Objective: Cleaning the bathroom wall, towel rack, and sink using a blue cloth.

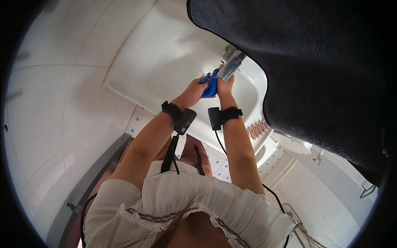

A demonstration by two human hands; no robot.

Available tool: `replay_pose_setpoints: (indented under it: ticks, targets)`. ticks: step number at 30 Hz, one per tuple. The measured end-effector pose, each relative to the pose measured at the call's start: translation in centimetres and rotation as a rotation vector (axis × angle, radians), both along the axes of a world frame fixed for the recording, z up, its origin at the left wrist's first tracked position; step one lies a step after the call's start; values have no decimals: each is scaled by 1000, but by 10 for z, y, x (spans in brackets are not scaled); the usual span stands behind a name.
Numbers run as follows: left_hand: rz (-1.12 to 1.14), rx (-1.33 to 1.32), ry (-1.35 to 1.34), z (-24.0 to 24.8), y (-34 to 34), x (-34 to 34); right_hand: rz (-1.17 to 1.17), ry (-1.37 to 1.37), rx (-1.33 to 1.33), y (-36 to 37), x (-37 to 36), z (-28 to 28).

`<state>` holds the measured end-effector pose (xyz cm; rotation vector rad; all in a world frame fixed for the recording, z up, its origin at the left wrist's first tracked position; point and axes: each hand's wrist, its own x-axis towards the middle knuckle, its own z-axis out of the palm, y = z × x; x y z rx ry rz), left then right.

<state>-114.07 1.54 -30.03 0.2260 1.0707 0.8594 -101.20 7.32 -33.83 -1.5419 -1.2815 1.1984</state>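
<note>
Over the white washbasin [153, 76], both my hands grip a crumpled blue cloth [211, 87]. My left hand [195, 91] is closed round the cloth's left side. On its right side is my right hand [225, 84], partly hidden beneath the chrome tap [231, 66]; what shows of its fingers is curled against the cloth. The tap's spout reaches out just above the right hand. I cannot make out whether water is running.
A large dark towel [314, 74] hangs across the right side, close to the tap. A ridged pinkish object [258, 129] sits at the basin's right edge. White tiled wall [62, 99] rises on the left. Below right stands a white toilet [289, 142].
</note>
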Motion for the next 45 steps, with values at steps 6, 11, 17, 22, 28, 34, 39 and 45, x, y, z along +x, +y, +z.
replay_pose_setpoints:
  ticks: [6, 11, 17, 22, 28, 34, 39, 45]
  targets:
    - [442, -37, -388, -6, 5, -26, 183, 404, -94, -46, -4, 50]
    - [266, -80, -392, 26, 6, -8, 289, -269, 430, -81, -29, 73]
    - [77, 147, -365, 11, -3, -6, 320, -470, 413, -45, -31, 65]
    - [-19, 44, -131, 21, 2, -7, 238, -354, 307, -28, -25, 51]
    - [-173, 141, -17, 8, -9, -15, 61, -291, -37, -10, -12, 35]
    - [241, 39, -543, 30, -7, -23, 40, 395, -113, -30, -3, 35]
    - [304, 24, -597, -16, -4, -21, 432, -456, 534, -65, -31, 79]
    - [211, 68, -455, -4, -3, -9, 428, -489, 600, -43, -26, 77]
